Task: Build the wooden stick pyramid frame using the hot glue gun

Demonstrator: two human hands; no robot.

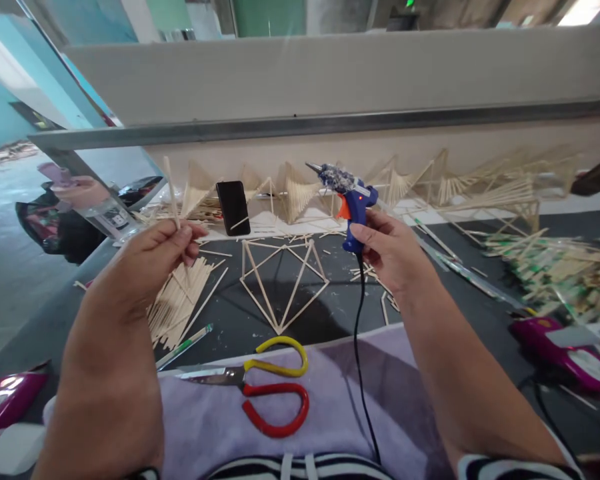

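Observation:
My left hand [167, 250] pinches a thin wooden stick [171, 187] that points upward. In my right hand [385, 243] is a blue hot glue gun [357, 210] with an orange trigger, its nozzle aimed up and to the left and a small red light showing. Its black cord [359, 347] hangs down over a lilac cloth. Between my hands, a frame of glued sticks [283, 287] stands on the dark table. Below my left hand lies a pile of loose sticks [183, 297]. Scissors [240, 377] with one yellow and one red handle rest open on the cloth [340, 400].
A black phone [233, 208] leans upright at the back, near a row of finished-looking stick structures [300, 190]. A bottle [97, 203] stands at the left. Packaged sticks [560, 273] are heaped at the right, above a magenta object [565, 350].

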